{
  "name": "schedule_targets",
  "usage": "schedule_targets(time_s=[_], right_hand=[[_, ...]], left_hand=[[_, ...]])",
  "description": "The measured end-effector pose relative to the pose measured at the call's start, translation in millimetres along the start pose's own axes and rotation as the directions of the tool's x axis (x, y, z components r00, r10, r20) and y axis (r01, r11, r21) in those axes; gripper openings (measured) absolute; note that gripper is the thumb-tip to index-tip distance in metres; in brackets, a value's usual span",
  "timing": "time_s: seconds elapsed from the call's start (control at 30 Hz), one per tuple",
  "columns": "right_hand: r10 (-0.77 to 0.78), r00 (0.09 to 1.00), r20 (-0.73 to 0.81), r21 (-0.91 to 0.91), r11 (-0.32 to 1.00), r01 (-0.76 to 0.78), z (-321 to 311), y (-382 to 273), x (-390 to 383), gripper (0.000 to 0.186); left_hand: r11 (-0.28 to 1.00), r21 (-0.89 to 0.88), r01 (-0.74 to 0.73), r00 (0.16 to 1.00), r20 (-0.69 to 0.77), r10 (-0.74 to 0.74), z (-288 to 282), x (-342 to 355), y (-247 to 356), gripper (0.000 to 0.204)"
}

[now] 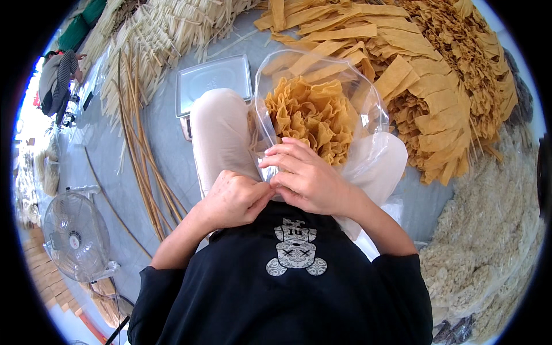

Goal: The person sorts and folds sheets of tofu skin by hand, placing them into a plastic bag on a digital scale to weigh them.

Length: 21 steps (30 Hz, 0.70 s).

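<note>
Between my knees sits a clear plastic bag [376, 112], its wide mouth spread toward the far side. Crinkled yellow-brown sheets [310, 115], much like dried tofu skin, fill it in a ruffled bundle. My left hand [237, 196] is closed in a pinch at the bag's near edge, just above my lap. Touching it at the fingertips, my right hand [310, 179] pinches the same edge with thumb and forefinger. Its other fingers lie bent over the plastic in front of the bundle. The bit of film between the fingertips is mostly hidden.
Beyond my left knee stands a scale with a metal tray [214, 80]. Long thin sticks [141, 155] and a fan [76, 236] are on the left. Yellow-brown strips [437, 123] heap up at far right, pale flaky material [489, 224] nearer. Another person [54, 80] bends at far left.
</note>
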State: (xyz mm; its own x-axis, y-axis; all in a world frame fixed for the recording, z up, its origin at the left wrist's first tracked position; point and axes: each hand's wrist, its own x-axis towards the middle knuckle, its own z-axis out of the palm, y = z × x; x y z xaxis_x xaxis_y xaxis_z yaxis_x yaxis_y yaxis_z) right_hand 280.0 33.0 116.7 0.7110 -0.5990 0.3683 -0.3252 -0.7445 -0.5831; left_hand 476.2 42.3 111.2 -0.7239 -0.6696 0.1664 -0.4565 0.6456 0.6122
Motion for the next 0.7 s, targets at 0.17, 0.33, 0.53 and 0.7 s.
schedule_targets(time_s=[0.17, 0.33, 0.53, 0.7], right_hand=[[-0.016, 1.0, 0.011, 0.017, 1.0, 0.015, -12, 5, 11, 0.01], [-0.074, 0.997, 0.005, -0.044, 0.996, 0.074, -52, -13, 19, 0.007], [-0.116, 0.992, 0.04, -0.166, 0.979, 0.121, -26, -7, 0, 0.01], [-0.154, 0.982, 0.112, -0.338, 0.923, 0.184, -15, 11, 5, 0.011]], left_hand=[[0.924, -0.369, 0.101, 0.995, 0.032, -0.096, -13, 12, -4, 0.017], [0.84, -0.54, -0.049, 0.997, -0.075, 0.01, -31, 32, 24, 0.015], [0.882, -0.451, 0.133, 0.99, 0.108, -0.093, -21, 16, 21, 0.015], [0.9, -0.353, 0.257, 0.965, 0.147, -0.218, -21, 1, 10, 0.015]])
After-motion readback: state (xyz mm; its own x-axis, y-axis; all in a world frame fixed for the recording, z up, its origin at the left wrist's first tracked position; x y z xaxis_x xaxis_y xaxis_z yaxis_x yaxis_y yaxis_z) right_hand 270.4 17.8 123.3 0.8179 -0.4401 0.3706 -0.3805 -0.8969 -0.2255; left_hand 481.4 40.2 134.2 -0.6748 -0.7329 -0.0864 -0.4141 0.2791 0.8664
